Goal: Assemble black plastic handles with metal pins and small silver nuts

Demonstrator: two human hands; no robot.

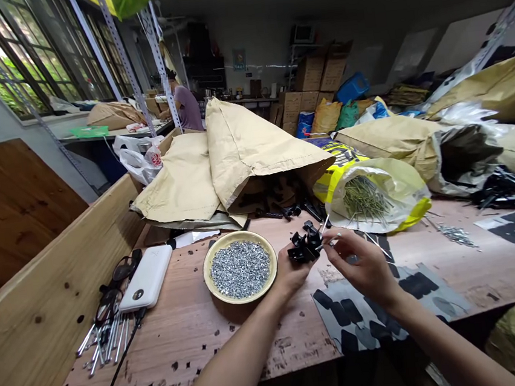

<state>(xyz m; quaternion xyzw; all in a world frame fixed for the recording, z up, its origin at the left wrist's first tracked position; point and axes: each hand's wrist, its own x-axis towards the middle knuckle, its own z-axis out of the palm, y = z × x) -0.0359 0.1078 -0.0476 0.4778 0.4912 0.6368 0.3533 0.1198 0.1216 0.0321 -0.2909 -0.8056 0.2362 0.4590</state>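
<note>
My left hand (291, 268) is closed round a small black plastic part (305, 245) held above the wooden table (198, 338). My right hand (359, 260) pinches a thin metal screw (325, 223) at the part's right side. Just left of my hands sits a yellow bowl (240, 268) heaped with small silver nuts. Behind my hands a clear and yellow plastic bag (371, 197) lies open with several long metal screws inside. More black parts (286, 205) spill from a tan paper sack (253, 148).
A white power bank (147, 277), glasses (119, 273) and several assembled screws (106, 344) lie at the left by a wooden side board (53, 297). Black cut-out sheets (369, 312) cover the table's right. Sacks and boxes pile up behind. A person (185, 106) works far back.
</note>
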